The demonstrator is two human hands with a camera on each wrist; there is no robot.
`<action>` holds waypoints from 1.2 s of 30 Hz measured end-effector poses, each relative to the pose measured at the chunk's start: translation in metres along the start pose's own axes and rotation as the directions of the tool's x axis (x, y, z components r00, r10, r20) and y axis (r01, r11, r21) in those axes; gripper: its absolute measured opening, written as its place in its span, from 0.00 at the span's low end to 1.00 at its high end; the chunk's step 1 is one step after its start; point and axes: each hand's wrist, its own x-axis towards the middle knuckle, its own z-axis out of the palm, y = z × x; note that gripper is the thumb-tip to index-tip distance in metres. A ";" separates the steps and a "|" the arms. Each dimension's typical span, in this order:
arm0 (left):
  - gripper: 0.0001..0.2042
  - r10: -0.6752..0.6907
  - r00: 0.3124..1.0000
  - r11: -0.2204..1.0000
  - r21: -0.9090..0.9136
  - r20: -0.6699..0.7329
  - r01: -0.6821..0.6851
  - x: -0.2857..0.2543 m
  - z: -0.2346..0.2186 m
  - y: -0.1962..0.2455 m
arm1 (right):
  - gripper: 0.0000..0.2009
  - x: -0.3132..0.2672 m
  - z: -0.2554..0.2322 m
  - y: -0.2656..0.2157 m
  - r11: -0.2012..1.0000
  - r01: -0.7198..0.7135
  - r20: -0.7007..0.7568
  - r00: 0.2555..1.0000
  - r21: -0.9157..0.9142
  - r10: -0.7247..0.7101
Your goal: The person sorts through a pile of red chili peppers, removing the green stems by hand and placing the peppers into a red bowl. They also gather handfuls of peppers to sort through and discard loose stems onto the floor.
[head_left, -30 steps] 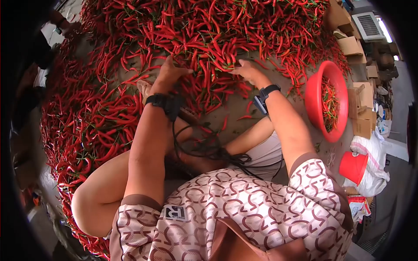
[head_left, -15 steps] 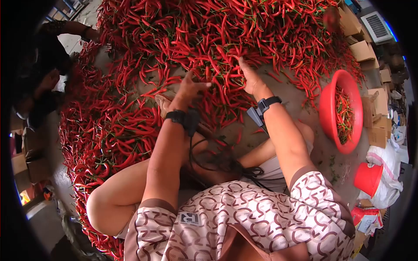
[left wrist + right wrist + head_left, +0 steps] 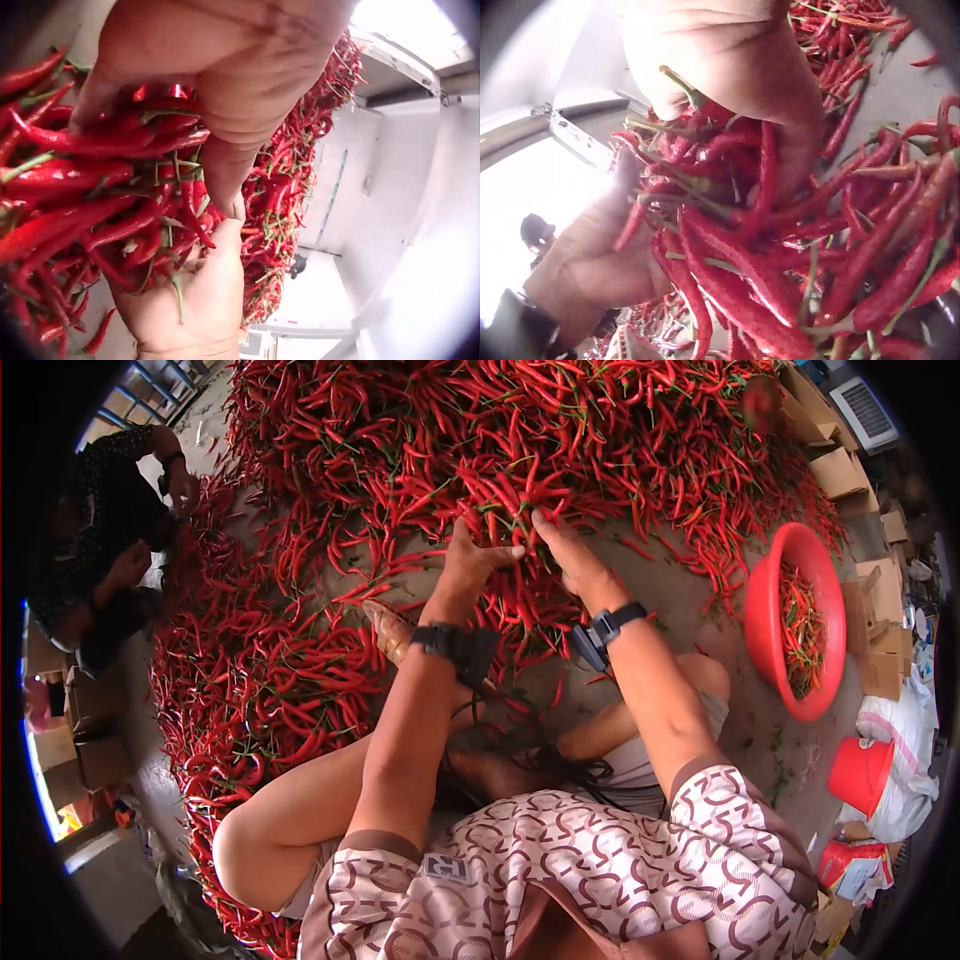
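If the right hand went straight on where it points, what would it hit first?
Red chili peppers just ahead; the right hand appears to be touching some, with their heap beyond. Exact depth is unclear.

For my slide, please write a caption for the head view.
Two hands hold red chillies before a heap, a red basin at right.

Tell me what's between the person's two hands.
A bunch of red chili peppers lies between the left hand and the right hand; both wrist views show this.
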 end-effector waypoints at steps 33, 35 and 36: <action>0.44 0.583 0.799 0.648 0.677 -0.145 -0.350 -0.128 0.126 0.048 | 0.24 -0.105 -0.028 -0.039 0.798 0.118 0.094 0.973 0.592 -0.213; 0.45 0.604 0.783 0.632 0.689 -0.152 -0.354 -0.134 0.129 0.050 | 0.26 -0.112 -0.030 -0.044 0.790 0.158 0.093 0.961 0.592 -0.262; 0.46 0.613 0.774 0.624 0.696 -0.155 -0.355 -0.136 0.131 0.051 | 0.25 -0.114 -0.030 -0.047 0.801 0.170 0.110 0.953 0.574 -0.282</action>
